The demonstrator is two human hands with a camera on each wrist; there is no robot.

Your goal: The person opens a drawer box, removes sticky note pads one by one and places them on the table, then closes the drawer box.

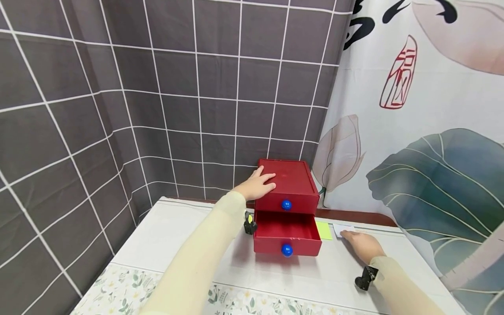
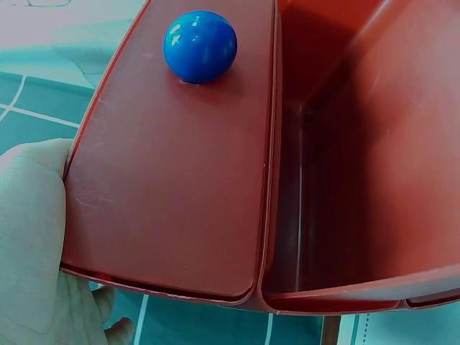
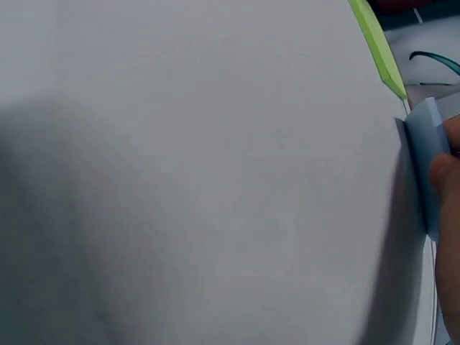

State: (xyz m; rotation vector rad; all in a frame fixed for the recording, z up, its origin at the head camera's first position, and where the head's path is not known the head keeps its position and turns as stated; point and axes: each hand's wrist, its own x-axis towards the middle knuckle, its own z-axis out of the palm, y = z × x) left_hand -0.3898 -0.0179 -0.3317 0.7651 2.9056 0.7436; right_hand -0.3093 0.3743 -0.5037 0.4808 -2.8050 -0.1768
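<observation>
A red two-drawer box (image 1: 291,177) stands at the back of the table, with a round blue knob on each drawer front. Its lower drawer (image 1: 285,227) is pulled out and looks bare inside; the upper drawer (image 2: 172,172) is closed. My left hand (image 1: 256,186) rests on the box's top left edge, fingers spread and mostly straight. To the right of the box, my right hand (image 1: 362,245) pinches a pale blue sticky note pad (image 3: 425,169) by its edge. A lime green sticky note pad (image 1: 324,230) lies between the box and that hand.
The white table (image 1: 189,227) has a floral-patterned strip (image 1: 130,284) along its front. Behind stands a dark grey checked curtain (image 1: 216,113), and to the right hangs a white cloth (image 1: 362,87) with leaf prints.
</observation>
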